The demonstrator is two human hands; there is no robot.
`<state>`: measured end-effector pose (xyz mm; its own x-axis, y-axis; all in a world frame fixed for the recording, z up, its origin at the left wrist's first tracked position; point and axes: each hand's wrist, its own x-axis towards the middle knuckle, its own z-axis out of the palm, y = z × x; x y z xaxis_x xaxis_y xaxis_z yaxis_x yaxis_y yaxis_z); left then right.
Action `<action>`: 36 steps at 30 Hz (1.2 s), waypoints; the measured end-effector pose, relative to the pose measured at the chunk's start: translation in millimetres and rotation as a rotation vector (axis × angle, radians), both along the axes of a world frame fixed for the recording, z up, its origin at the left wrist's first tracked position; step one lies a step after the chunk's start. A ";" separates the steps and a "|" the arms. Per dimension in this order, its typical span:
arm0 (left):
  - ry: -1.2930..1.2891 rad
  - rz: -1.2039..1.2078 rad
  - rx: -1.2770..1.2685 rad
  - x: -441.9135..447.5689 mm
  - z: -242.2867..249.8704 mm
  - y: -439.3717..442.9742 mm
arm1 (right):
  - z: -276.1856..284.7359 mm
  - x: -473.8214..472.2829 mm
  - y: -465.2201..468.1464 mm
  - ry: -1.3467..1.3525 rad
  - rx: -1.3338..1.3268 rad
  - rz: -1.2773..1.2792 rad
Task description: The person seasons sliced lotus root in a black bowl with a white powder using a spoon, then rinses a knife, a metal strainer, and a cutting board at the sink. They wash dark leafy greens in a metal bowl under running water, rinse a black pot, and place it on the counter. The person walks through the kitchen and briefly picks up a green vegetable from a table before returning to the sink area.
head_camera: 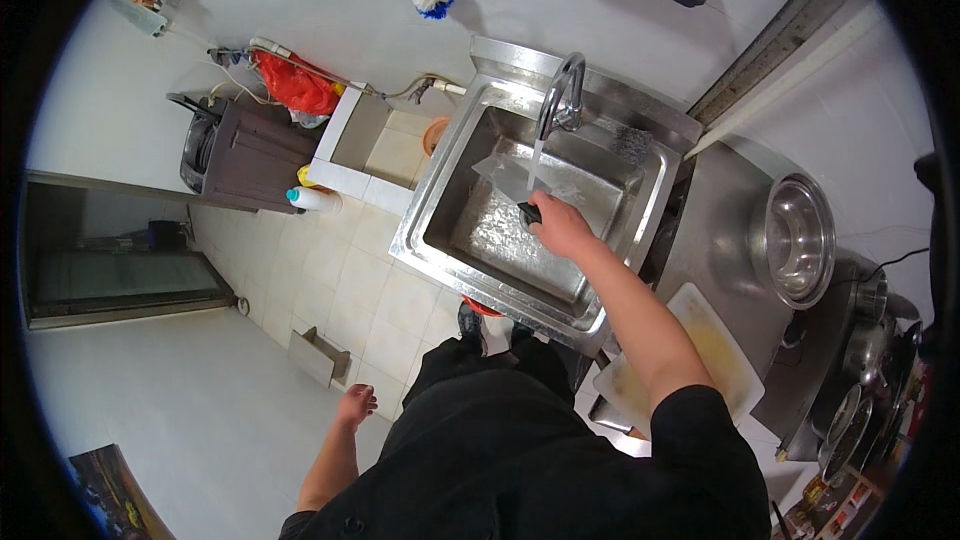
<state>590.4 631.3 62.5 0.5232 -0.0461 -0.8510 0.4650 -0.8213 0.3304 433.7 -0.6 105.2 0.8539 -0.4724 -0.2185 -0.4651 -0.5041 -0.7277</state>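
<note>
My right hand [561,223] grips the black handle [529,211] of a broad-bladed kitchen knife over the stainless steel sink [480,270]. Its wide metal blade [510,174] points up and left, under the curved chrome faucet [574,82]. From the spout a stream of water [535,165] falls onto or just beside the blade; which one is hard to tell. Wet metal glints on the basin floor. Down at my left side, away from the sink, my left hand [358,403] hangs with loosely bent fingers and nothing visible in it.
Right of the sink, a steel counter [697,225] carries metal bowls [793,240] and a stained white cutting board [712,337]. A steel-wool scourer [632,144] lies on the sink's back ledge. Left are a low tiled basin [352,176], a white bottle [315,199] and a brown bin [255,150].
</note>
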 end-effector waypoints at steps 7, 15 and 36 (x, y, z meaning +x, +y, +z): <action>0.005 -0.016 -0.005 19.0 -16.0 -1.0 | 45.1 -51.4 16.2 0.092 -0.112 -0.004; 0.112 -0.051 0.023 59.1 -60.9 13.4 | 27.2 -36.7 14.7 -0.048 0.674 -0.605; 0.181 -0.044 -0.110 214.2 -96.2 -8.4 | 40.8 -3.3 14.5 -0.096 0.761 -0.629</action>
